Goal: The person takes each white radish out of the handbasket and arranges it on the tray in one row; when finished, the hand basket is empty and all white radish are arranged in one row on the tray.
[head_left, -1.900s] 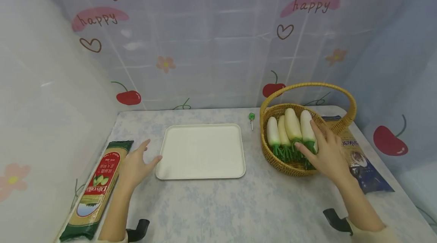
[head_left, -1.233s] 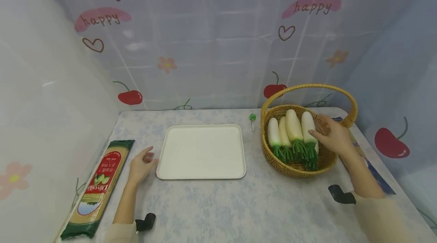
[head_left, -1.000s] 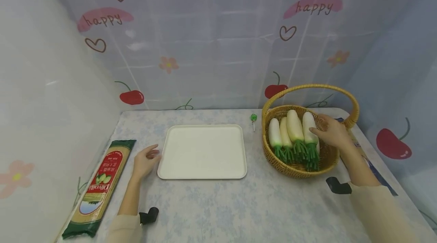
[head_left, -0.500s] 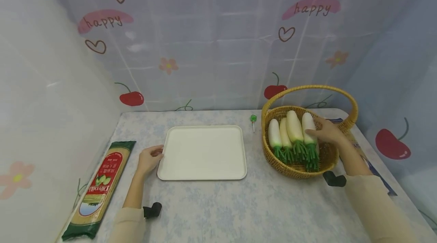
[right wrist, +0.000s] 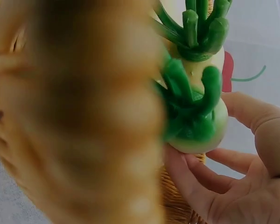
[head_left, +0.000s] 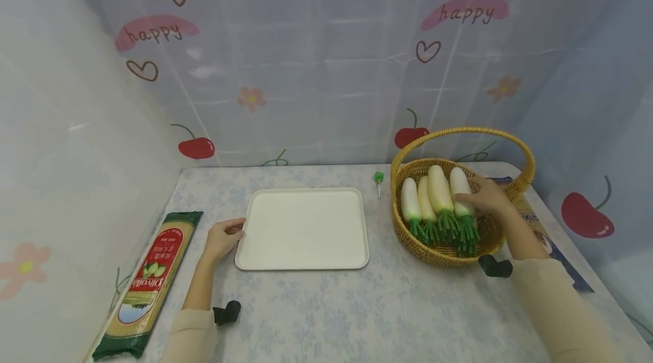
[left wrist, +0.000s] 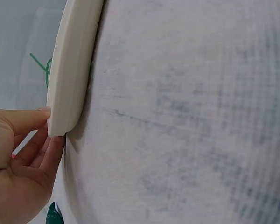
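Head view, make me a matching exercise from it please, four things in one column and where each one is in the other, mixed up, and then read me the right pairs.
Things:
1. Tray
2. Long packet
3. Lollipop
4. White radishes

Places:
A. Inside the basket
B. Near the back edge of the table, just left of the basket
C. Pinched at its edge by the left hand
D. Along the left side of the table

Pairs: 1-C, 2-D, 3-B, 4-A.

From my remote end, a small curtained booth (head_left: 61,96): cherry-printed sheeting (head_left: 316,119) on three sides of a mottled tabletop (head_left: 331,317).
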`<state>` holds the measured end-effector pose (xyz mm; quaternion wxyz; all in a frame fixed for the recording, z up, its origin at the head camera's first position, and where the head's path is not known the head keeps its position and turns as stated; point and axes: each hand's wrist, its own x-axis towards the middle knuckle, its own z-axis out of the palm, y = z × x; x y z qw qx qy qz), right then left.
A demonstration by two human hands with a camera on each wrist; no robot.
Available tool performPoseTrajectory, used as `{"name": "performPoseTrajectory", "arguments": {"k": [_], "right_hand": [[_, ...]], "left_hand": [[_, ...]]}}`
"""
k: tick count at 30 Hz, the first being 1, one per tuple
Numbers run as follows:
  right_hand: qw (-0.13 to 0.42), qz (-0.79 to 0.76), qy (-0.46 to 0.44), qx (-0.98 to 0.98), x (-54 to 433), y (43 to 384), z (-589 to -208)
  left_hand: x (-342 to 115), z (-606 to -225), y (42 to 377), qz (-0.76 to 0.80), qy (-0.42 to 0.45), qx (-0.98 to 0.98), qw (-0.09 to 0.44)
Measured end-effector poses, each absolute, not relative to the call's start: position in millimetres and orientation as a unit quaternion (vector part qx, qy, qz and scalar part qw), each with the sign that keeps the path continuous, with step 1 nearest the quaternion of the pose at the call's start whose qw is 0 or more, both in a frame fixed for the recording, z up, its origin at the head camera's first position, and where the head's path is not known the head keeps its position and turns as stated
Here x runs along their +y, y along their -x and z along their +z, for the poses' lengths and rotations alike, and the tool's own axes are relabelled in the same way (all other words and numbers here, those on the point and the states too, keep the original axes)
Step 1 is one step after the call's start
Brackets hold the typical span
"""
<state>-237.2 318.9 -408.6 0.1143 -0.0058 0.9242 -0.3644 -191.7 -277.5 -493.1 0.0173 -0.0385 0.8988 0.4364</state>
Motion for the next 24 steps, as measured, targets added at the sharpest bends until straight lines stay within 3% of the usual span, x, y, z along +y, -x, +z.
{"name": "performPoseTrajectory", "arguments": {"k": [7, 16, 24], "right_hand": [[0.1, -0.403, -0.022, 0.91, 318, 235, -409], [0.017, -0.415, -0.04, 0.909, 313, 225, -393], [0.029, -0.493, -0.057, 0.868, 311, 215, -381]], "left_hand": [[-279, -492, 192, 0.43, 0.037, 0.902, 0.024], [-277, -493, 193, 0.439, 0.041, 0.897, 0.023], [-279, -494, 193, 0.442, 0.046, 0.895, 0.028]]}}
